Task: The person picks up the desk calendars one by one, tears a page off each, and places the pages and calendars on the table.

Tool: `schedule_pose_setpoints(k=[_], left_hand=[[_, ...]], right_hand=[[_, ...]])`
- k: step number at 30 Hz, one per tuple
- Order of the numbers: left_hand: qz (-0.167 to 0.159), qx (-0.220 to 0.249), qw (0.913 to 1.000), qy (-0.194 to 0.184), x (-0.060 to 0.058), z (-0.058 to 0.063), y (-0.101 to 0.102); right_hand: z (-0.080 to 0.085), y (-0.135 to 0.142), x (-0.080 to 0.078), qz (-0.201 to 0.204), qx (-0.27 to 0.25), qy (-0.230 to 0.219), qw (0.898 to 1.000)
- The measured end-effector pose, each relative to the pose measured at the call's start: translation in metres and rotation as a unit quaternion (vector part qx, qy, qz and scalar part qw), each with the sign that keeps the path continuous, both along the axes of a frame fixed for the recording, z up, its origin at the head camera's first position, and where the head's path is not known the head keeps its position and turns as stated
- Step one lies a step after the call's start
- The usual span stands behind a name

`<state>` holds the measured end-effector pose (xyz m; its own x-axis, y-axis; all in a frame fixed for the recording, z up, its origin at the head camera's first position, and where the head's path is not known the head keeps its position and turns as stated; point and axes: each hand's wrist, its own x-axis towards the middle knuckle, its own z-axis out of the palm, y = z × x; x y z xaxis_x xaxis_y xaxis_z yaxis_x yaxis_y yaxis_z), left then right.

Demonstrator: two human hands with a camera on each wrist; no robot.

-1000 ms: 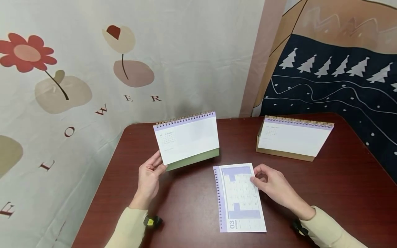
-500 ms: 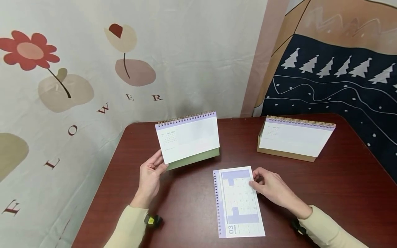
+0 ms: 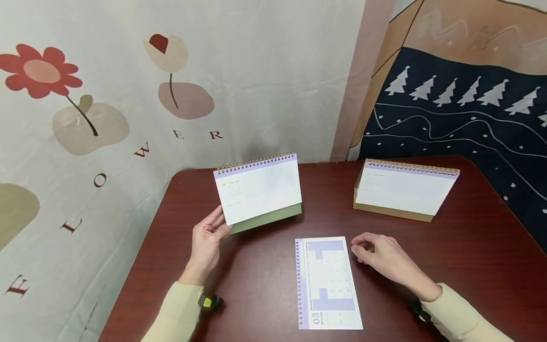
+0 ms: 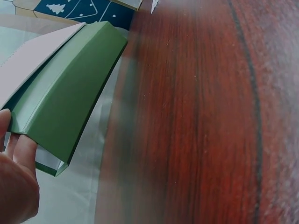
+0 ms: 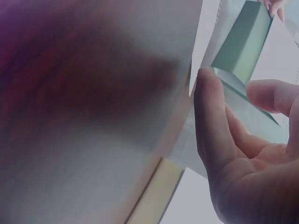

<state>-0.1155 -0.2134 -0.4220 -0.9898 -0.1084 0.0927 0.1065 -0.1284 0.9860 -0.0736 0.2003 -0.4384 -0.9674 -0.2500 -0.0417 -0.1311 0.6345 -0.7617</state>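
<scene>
My left hand [image 3: 206, 247] holds a spiral-bound desk calendar [image 3: 265, 190] by its lower left corner, at the back left of the table. It has a white page with a lilac top band and a green base; in the left wrist view the thumb and fingers grip the end of the green base [image 4: 70, 98]. A loose calendar page [image 3: 329, 285] marked 03, with a punched lilac edge, lies flat on the table. Just right of that page is my right hand [image 3: 389, 259]. Its fingers are loosely bent, and the right wrist view shows a gap between thumb and forefinger [image 5: 212, 112].
A second desk calendar [image 3: 406, 190] with a tan base stands at the back right of the dark red wooden table [image 3: 252, 289]. Behind the table hang a pale flower-print cloth [image 3: 273, 85] and a dark tree-print one [image 3: 461, 118].
My right hand has let go of the loose page and drawn off to the right. The page has slid slightly toward the near edge. The left hand and its calendar have stayed nearly still.
</scene>
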Motion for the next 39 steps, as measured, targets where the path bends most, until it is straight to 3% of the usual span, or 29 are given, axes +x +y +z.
schedule_pose_setpoints(k=[5,13,18,26,33,39], left_hand=[[-0.008,-0.013,0.9999,-0.003,-0.005,-0.001,-0.001],[-0.03,-0.045,0.9985,0.008,-0.03,-0.004,-0.006],[-0.05,-0.112,0.992,0.027,-0.042,-0.004,-0.014],[-0.078,-0.236,0.9674,0.049,-0.053,-0.01,-0.034],[-0.083,-0.378,0.9179,0.089,-0.052,-0.01,-0.044],[-0.105,-0.42,0.896,0.1,-0.051,-0.012,-0.047]], right_hand=[[0.007,0.008,0.001,-0.007,-0.001,0.002,1.0],[0.011,0.011,0.003,-0.01,-0.008,-0.005,1.0],[0.014,0.015,0.001,-0.008,-0.017,-0.012,1.0],[0.026,0.026,-0.002,-0.012,-0.036,-0.011,0.999],[0.031,0.033,-0.002,-0.011,-0.013,0.017,1.0],[0.032,0.036,-0.002,-0.009,0.004,0.036,0.999]])
